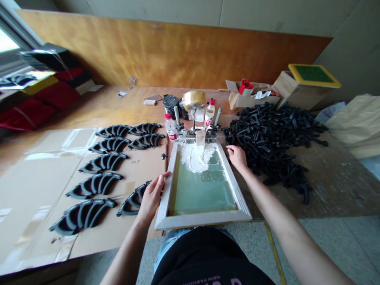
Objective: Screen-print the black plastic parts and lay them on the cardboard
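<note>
A silkscreen frame (pixel 164 202) with a pale metal rim and green mesh extends toward my body from a metal clamp (pixel 187 137). White ink (pixel 192 158) is smeared over the far part of its mesh, and a squeegee (pixel 200 138) stands at the clamp end. My left hand (pixel 152 194) grips the frame's left side, its index finger on the rim. Just off the right rim, beside a heap of black curved plastic parts (pixel 267 130), is my right hand (pixel 237 157) with curled fingers. I cannot make out whether something small is in them.
Rows of black curved parts (pixel 101 163) lie on cardboard (pixel 32 174) at left. Behind the clamp stand two red-capped bottles (pixel 209 113), a dark tub (pixel 170 103) and a tape roll (pixel 194 99). Cardboard boxes (pixel 237 101) are at back right, red bundles (pixel 56 97) at back left.
</note>
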The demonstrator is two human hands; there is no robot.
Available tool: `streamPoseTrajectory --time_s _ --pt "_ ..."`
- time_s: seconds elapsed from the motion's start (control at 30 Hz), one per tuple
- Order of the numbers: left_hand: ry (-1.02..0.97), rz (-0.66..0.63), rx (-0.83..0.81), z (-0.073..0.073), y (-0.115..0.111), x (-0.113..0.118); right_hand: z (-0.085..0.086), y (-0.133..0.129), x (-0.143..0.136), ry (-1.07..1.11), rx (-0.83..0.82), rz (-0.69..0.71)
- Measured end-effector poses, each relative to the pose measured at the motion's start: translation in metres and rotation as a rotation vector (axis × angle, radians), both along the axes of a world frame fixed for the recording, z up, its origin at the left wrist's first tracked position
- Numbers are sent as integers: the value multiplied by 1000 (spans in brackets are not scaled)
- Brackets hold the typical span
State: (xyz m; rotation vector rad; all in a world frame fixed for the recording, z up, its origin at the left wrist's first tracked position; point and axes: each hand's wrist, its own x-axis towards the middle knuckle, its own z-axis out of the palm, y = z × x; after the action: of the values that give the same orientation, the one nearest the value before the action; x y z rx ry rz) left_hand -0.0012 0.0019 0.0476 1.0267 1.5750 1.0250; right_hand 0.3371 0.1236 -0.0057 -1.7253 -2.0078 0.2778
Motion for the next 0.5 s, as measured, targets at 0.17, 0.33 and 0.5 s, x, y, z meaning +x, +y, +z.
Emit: streamPoseTrajectory --time_s 0.17,0.33,0.5 --pt "-75 -20 -96 -73 -12 1 26 39 -35 -13 254 154" --pt "-4 13 -108 -100 -8 1 23 49 -93 -265 27 326" --pt "-9 11 -102 -96 -10 3 8 4 -100 -415 33 409"
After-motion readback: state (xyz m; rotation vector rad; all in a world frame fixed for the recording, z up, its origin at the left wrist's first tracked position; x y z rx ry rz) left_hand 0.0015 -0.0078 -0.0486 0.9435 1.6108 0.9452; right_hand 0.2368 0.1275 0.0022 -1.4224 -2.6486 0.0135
